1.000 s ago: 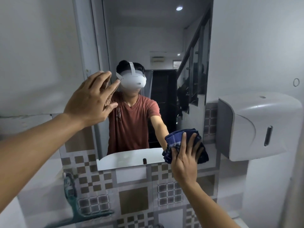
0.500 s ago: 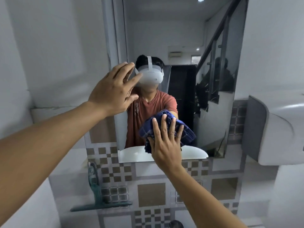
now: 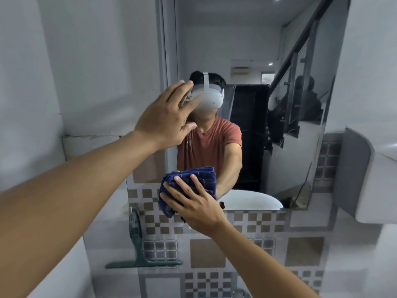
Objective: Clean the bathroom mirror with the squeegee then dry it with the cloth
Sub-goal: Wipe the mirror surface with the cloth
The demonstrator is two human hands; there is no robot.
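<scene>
The mirror [image 3: 247, 39] stands before both hands. The left hand [image 3: 165, 117] lies flat on its left edge, fingers straight. The right hand [image 3: 193, 205], lower down, presses the cloth [image 3: 193, 175] onto the glass with spread fingers. The squeegee [image 3: 139, 254] hangs on the tiles, below and left of the right hand.

I see the right hand [image 3: 197, 206] pressing the blue cloth [image 3: 203, 175] on the mirror's [image 3: 247, 39] lower left corner, the left hand [image 3: 165, 119] flat above.

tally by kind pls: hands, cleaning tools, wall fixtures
hands: 2 (left hand, right hand)
cleaning tools: 2 (dark blue checked cloth, dark green squeegee with a long blade)
wall fixtures: 2 (rectangular wall mirror, white plastic dispenser)
total: 6
</scene>
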